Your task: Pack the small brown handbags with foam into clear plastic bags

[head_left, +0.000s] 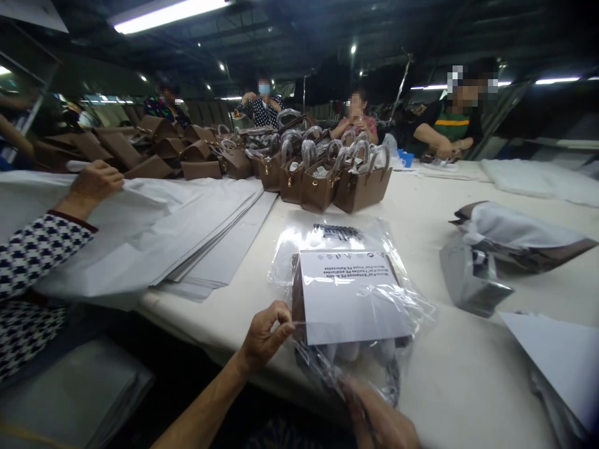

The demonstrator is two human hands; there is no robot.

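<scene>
A clear plastic bag (334, 237) with printed text lies on the table in front of me. Inside it is a brown handbag (298, 287), mostly covered by a white sheet (350, 305); wrapped handles show toward me. My left hand (266, 333) is closed in a pinch on the plastic at the bag's near left side. Low in the view, my right hand (381, 415) is blurred at the near edge, where gathered plastic runs into its fingers; part of the grip is hidden.
Brown handbags (318, 181) with wrapped handles crowd the table's far side. At left, a co-worker's hand (98, 181) grips large white sheets (187, 218). A partly wrapped brown item (519, 234) and white sheet (556, 349) lie right. Several people work beyond the table.
</scene>
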